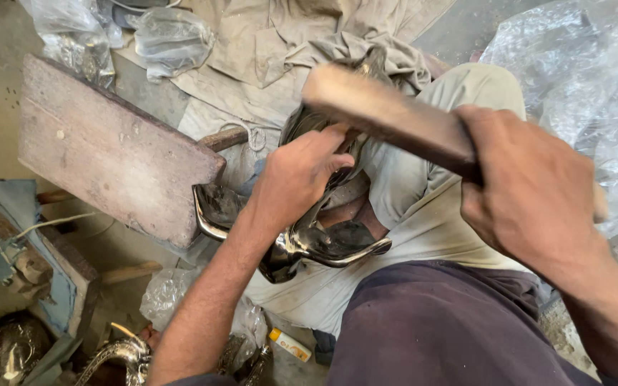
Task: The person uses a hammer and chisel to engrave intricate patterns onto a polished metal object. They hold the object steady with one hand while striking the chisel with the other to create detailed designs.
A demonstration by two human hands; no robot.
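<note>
Shiny dark metal, a curved vessel (309,246), lies on the person's lap beside the tilted wooden board (109,146), and the left hand (296,175) presses on its upper part, fingers (327,139) curled over its edge. Above the vessel, the right hand (531,193) is closed around a wooden bar (388,118), which slants just over the left fingertips.

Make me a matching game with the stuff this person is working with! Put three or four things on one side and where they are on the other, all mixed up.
Things:
1. wooden block
2. shiny metal piece
3. wooden plank
4. plastic bag

Places:
A. lying crumpled at the top, beside the cloth
B. gripped in the right hand, raised
C. on the lap, under the left hand
D. leaning at the left, its corner over the metal

Pairs: 1-B, 2-C, 3-D, 4-A
</note>
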